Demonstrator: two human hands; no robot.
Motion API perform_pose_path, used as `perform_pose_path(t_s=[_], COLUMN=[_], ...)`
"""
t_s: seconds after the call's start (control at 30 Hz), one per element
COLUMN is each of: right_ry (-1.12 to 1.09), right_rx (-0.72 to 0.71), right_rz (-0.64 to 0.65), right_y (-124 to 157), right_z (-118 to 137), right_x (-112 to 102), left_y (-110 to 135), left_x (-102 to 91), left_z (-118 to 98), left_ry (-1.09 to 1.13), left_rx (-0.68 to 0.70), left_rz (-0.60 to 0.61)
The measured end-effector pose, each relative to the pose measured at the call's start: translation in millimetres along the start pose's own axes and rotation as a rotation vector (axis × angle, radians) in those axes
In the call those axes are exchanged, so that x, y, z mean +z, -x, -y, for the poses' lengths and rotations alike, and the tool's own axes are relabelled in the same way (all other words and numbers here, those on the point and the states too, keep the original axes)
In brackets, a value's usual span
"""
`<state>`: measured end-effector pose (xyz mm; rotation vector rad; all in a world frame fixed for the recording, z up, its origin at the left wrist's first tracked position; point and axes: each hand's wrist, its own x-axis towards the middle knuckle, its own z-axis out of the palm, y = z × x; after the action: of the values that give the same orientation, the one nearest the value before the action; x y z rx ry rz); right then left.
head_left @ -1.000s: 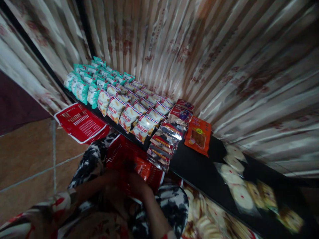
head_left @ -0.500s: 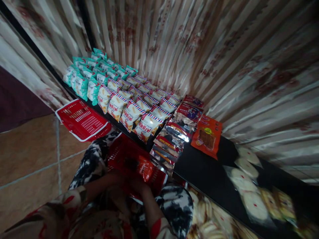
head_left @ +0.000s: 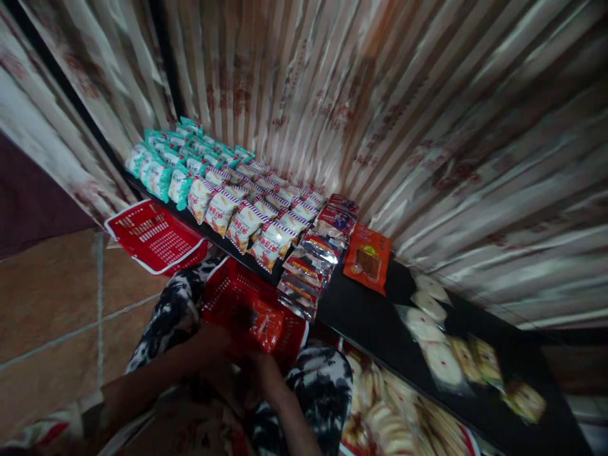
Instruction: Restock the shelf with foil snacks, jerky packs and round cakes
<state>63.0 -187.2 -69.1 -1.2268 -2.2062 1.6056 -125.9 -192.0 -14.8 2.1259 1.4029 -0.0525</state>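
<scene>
Grip too dark to tell: the left hand (head_left: 217,341) and right hand (head_left: 261,368) are at the near side of a red basket (head_left: 225,282); an orange packet (head_left: 267,326) lies inside it.

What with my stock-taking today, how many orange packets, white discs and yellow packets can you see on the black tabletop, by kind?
Orange packets: 1
White discs: 4
Yellow packets: 3
Total: 8 visible on the black tabletop; any hidden underneath are not counted.
</scene>
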Motion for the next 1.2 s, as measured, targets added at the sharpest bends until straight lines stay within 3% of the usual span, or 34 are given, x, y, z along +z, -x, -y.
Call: perform_pose_path(t_s=[0.1, 0.27, 0.33, 0.57, 0.67, 0.77, 0.93, 1.03, 1.2], right_ry=[-0.068, -0.200, -0.334, -0.691, -0.792, -0.890, -1.015, -0.995, -0.890], right_rx=[-0.048, -0.051, -0.045, 0.002, -0.020, -0.028, -0.050, -0.020, 0.045], right_rz=[-0.101, -0.247, -0.317, -0.402, -0.490, -0.564, -0.687, -0.811, -0.979], right_y=[4, 18, 26, 62, 79, 95, 114, 122, 132], right_z=[20, 44, 49, 60, 58, 56, 53, 44, 13], right_x=[-8, -35, -45, -68, -78, -86, -101, -112, -130], left_y=[2, 13, 16, 11, 3, -3, -20, -42, -89], left_x=[-28.0, -68.3, -73.8, -65.6, -61.9, -55.6, -41.9, -34.8, -26.2], left_z=[-3, -12, -17, -33, -51, -79, -130, -151, -172], left_ry=[-0.129, -0.055, -0.010, 0.214, 0.496, 0.772, 1.231, 1.379, 1.342], left_rx=[-0.002, 0.038, 0.047, 0.005, -0.096, -0.114, 0.146, 0.110, -0.081], left_rz=[-0.046, -0.459, -0.576, -0.709, -0.654, -0.468, -0.145, -0.142, -0.211])
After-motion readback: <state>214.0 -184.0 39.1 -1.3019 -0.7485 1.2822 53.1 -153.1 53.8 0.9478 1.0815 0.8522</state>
